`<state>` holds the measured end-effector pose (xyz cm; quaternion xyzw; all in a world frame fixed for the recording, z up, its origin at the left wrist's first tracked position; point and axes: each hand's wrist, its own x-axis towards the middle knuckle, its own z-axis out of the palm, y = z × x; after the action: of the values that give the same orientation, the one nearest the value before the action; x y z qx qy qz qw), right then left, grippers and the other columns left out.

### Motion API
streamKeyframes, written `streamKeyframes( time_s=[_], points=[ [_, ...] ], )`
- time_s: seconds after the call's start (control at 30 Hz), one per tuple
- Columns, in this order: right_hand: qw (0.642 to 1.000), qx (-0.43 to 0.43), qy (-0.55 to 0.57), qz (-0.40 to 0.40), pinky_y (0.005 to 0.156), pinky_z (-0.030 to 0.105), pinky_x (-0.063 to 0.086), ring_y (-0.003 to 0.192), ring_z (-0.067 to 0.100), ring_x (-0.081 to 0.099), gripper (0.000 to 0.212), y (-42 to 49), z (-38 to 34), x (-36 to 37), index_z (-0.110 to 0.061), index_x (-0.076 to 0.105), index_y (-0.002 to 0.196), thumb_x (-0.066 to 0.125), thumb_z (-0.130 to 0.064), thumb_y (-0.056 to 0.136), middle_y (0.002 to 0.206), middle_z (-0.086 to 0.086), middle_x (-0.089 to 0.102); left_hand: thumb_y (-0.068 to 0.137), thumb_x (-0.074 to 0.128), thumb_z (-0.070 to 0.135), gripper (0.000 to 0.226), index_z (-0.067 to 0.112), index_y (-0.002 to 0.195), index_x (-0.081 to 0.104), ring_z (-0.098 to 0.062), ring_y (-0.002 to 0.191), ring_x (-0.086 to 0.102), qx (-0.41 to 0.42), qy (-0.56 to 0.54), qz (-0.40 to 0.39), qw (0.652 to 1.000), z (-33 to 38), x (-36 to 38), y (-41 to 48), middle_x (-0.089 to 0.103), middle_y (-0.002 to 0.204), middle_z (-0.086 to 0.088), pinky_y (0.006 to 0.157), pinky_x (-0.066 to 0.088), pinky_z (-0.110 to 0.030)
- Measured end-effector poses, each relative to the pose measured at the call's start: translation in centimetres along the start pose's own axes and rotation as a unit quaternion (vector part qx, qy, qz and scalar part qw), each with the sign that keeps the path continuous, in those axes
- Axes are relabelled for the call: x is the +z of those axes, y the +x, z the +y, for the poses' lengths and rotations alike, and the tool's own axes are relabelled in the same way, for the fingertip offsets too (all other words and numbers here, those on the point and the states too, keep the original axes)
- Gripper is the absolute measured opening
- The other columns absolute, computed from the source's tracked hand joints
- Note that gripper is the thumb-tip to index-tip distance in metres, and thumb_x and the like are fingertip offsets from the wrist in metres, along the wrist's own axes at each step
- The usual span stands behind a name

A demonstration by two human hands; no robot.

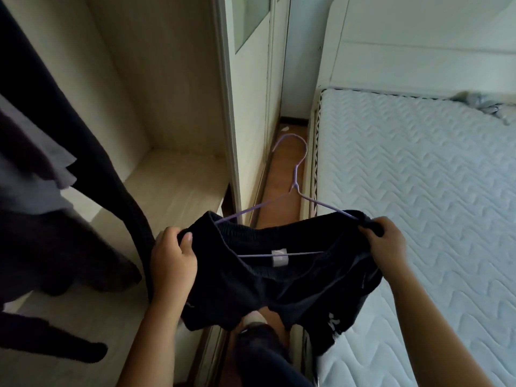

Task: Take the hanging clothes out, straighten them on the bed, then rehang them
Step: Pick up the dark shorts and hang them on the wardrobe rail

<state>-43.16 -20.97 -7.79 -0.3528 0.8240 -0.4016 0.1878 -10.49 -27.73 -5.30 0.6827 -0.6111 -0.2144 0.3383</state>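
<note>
Dark clothes [92, 174] hang in the wardrobe [178, 185] at far left. The left hand [171, 258] grips one waistband end of the black shorts [279, 291] – seemingly soft, light and floppy, so best held at the elastic ends over the purple hanger [297, 188] – and the right hand [386, 244] pinches the other end, above the left edge of the bed [432, 177].

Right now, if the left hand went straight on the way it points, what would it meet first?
Probably the wardrobe shelf: the left hand, gripping the shorts, points forward at it with nothing visible between. The dark hanging clothes are close on its left, so it might brush them; depth is unclear.
</note>
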Motion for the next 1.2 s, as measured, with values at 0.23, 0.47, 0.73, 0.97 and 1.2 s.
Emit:
streamKeyframes(
  time_s=[0.23,0.47,0.73,0.97,1.2],
  points=[
    [0.995,-0.064,-0.029,-0.071,0.056,0.030,0.036,0.073,0.024,0.054,0.015,12.6,-4.5,2.1,-0.014,0.058,0.078,0.065,-0.027,0.082,0.070,0.000,0.057,0.095,0.042,0.019,0.025,0.000,0.107,0.053,-0.035,0.098,0.053,0.018,0.042,0.042,0.998,3.4,3.0,11.2,0.057,0.109,-0.019,0.076,0.039,-0.038],
    [0.967,-0.177,-0.039,-0.178,0.052,0.022,0.037,0.058,0.013,0.052,0.024,22.6,-12.6,3.4,-0.017,0.057,0.062,0.068,-0.029,0.080,0.060,0.000,0.056,0.097,0.035,0.022,0.035,0.000,0.122,0.046,-0.039,0.109,0.049,0.000,0.051,0.078,0.996,7.7,3.7,24.0,0.050,0.123,-0.022,0.087,0.039,-0.045],
    [0.873,-0.183,0.079,-0.444,0.078,0.031,0.057,0.084,0.023,0.071,0.042,25.4,-21.0,6.6,-0.013,0.070,0.093,0.071,-0.048,0.069,0.090,0.010,0.073,0.097,0.034,0.016,0.032,-0.005,0.119,0.046,-0.042,0.105,0.050,-0.016,0.056,0.137,0.989,7.6,0.5,29.6,0.052,0.117,-0.027,0.084,0.041,-0.045],
    [0.842,-0.166,0.174,-0.482,0.048,0.019,0.051,0.052,0.010,0.066,0.018,22.7,-28.3,12.7,-0.004,0.065,0.082,0.063,-0.022,0.084,0.061,0.001,0.070,0.092,0.047,0.020,0.037,0.006,0.126,0.047,-0.033,0.119,0.043,0.025,0.139,0.165,0.976,9.0,-4.6,28.2,0.045,0.128,-0.020,0.101,0.034,-0.039],
    [0.815,-0.211,0.187,-0.506,0.048,0.023,0.048,0.055,0.019,0.063,0.028,18.9,-38.0,17.1,0.008,0.060,0.101,0.062,-0.015,0.086,0.074,0.013,0.065,0.085,0.041,0.028,0.034,0.008,0.106,0.059,-0.023,0.106,0.052,0.242,0.250,0.320,0.881,14.8,-11.4,23.7,0.058,0.112,-0.010,0.090,0.043,-0.037]
  ],
)
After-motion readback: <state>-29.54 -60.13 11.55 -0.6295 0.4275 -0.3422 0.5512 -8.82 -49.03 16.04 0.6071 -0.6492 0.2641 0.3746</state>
